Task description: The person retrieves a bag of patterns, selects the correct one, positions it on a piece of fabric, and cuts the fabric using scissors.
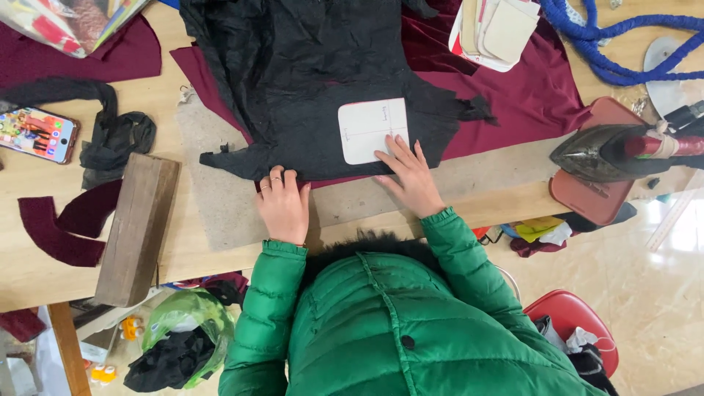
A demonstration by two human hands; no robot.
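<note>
Presently: black crinkled fabric (308, 73), matte, ragged-edged, spread over smooth maroon cloth (528, 95) on grey felt pad (220, 205). White card template (370, 128), rounded-corner rectangle, near-square, lies flat on fabric's lower edge. Right hand (411, 176) presses template, fingers spread. Left hand (282, 205) flat, pinning fabric hem.

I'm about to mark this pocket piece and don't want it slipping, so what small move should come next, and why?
Probably smooth the black fabric flat beneath the white card pattern before marking. The right hand only touches the pattern's lower corner with its fingers, while the left hand pins the fabric's front edge, and the cloth looks crinkled around the pattern.
</note>
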